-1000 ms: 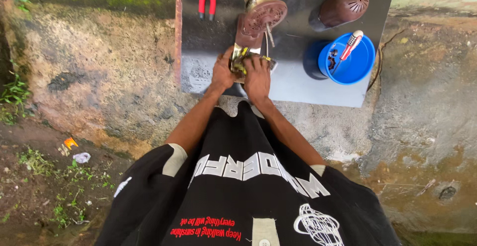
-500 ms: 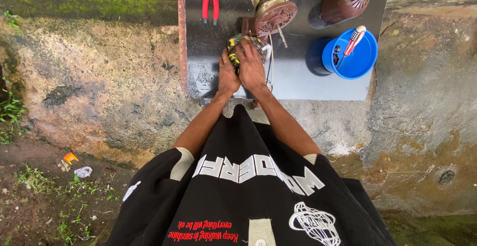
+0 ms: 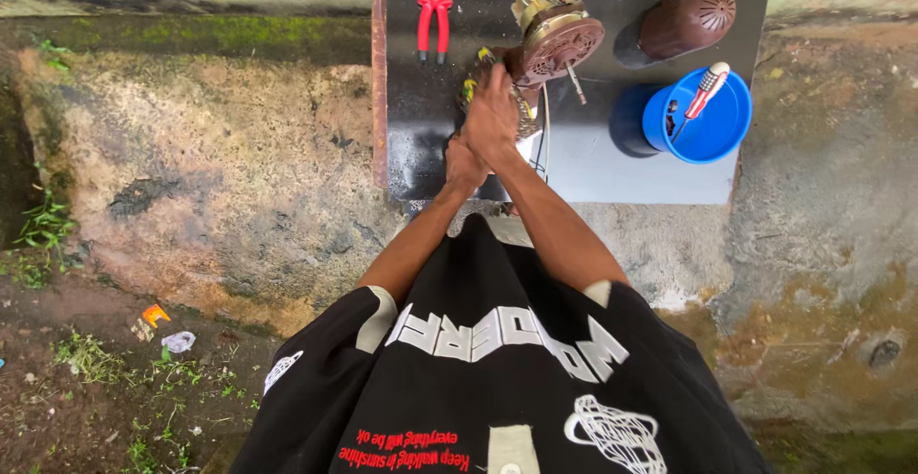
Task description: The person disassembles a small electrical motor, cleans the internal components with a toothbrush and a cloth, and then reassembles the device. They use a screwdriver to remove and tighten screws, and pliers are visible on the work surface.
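The right hand (image 3: 492, 115) lies knuckles up over the near side of a brown motor (image 3: 553, 42) on the dark table (image 3: 411, 149), its fingers curled onto the wires (image 3: 473, 80) there; exactly what they pinch is hidden. The left hand (image 3: 462, 163) sits just beneath, mostly covered, so its grip cannot be told. Red pliers (image 3: 435, 17) lie to the left, a brown cover (image 3: 687, 20) and a blue bowl (image 3: 703, 120) holding a screwdriver (image 3: 706, 87) to the right.

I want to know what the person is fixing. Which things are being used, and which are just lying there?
In use:
right hand on the brown motor assembly
left hand just below it
dark board under the work

Lying about:
red pliers
brown vented cover
blue bowl holding a screwdriver
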